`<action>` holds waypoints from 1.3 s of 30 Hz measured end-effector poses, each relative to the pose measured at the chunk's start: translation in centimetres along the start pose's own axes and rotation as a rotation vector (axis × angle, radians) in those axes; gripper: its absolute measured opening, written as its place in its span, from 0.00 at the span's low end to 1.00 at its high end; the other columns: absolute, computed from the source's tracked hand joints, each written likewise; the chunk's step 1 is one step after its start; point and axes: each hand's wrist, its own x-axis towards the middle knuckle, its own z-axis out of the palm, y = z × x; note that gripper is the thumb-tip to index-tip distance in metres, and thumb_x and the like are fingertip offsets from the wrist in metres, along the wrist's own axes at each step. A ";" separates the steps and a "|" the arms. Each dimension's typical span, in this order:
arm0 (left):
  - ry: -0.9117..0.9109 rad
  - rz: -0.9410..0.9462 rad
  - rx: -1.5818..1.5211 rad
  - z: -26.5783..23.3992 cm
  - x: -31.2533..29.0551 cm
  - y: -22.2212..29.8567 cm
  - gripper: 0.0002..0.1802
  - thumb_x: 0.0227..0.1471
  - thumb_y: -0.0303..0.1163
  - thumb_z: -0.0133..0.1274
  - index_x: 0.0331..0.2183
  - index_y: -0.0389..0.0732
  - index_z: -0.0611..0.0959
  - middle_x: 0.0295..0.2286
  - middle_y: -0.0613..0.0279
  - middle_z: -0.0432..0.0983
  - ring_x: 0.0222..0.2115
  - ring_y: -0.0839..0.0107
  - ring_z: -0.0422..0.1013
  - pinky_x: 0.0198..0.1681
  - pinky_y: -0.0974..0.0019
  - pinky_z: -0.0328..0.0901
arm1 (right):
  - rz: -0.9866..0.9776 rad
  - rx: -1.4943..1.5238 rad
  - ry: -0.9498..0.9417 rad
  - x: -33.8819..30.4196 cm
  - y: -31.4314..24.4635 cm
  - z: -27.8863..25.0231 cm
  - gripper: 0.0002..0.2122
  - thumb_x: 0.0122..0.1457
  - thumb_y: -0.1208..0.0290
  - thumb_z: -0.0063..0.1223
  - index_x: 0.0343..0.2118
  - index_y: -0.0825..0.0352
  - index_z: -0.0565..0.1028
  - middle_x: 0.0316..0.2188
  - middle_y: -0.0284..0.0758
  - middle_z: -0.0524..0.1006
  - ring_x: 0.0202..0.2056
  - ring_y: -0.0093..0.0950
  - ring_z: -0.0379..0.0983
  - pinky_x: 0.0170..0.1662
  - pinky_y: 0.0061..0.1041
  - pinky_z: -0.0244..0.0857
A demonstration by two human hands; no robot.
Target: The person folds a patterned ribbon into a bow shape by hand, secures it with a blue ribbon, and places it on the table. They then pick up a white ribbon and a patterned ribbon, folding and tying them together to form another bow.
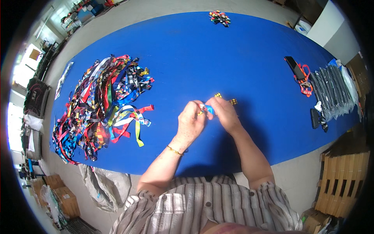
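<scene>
Over the middle of the blue table (249, 50), my left hand (190, 120) and my right hand (224, 114) meet with their fingers pinched together. Between them is a small bunched patterned ribbon (209, 109), blue with bits of red and white. Yellow-and-black checked ribbon ends (233, 101) stick out beyond my right hand. My fingers hide most of what they hold, so I cannot tell whether it is one ribbon or more. To the left lies a large heap of colourful printed ribbons (97, 101), some loose ends trailing toward my left hand.
A small pile of folded ribbon pieces (220, 18) sits at the far edge. At the right are a dark phone (295, 68), a red-orange strap (306, 86), a stack of plastic-wrapped dark packs (332, 91) and a small black object (314, 118). A wooden pallet (343, 183) stands lower right.
</scene>
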 end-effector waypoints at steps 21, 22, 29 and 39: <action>-0.177 0.282 0.244 -0.9 -0.1 -0.3 0.12 0.45 0.17 0.54 0.34 0.38 0.73 0.36 0.52 0.74 0.33 0.53 0.75 0.32 0.57 0.72 | 0.187 0.011 -0.091 0.2 1.4 -1.5 0.08 0.62 0.68 0.54 0.36 0.69 0.77 0.25 0.26 0.74 0.25 0.15 0.67 0.30 0.17 0.63; -0.188 0.281 0.251 -1.0 -0.2 -0.2 0.11 0.45 0.17 0.54 0.34 0.38 0.74 0.36 0.52 0.74 0.33 0.53 0.75 0.33 0.57 0.72 | 0.188 0.014 -0.091 0.2 1.4 -1.4 0.08 0.62 0.68 0.54 0.36 0.69 0.77 0.25 0.26 0.74 0.25 0.15 0.67 0.30 0.17 0.63; -0.174 0.385 0.243 -0.6 0.1 -0.7 0.09 0.43 0.14 0.54 0.29 0.35 0.74 0.37 0.49 0.75 0.32 0.52 0.76 0.32 0.59 0.72 | 0.241 0.028 -0.108 0.0 1.3 -2.3 0.07 0.57 0.67 0.56 0.32 0.66 0.77 0.23 0.25 0.74 0.22 0.14 0.66 0.27 0.16 0.61; -0.057 0.502 0.213 0.3 0.7 -1.2 0.13 0.38 0.11 0.57 0.27 0.34 0.73 0.39 0.47 0.74 0.35 0.56 0.74 0.35 0.62 0.71 | 0.243 0.257 0.020 0.4 0.4 -2.2 0.06 0.57 0.71 0.51 0.29 0.67 0.73 0.19 0.23 0.68 0.21 0.13 0.61 0.24 0.16 0.55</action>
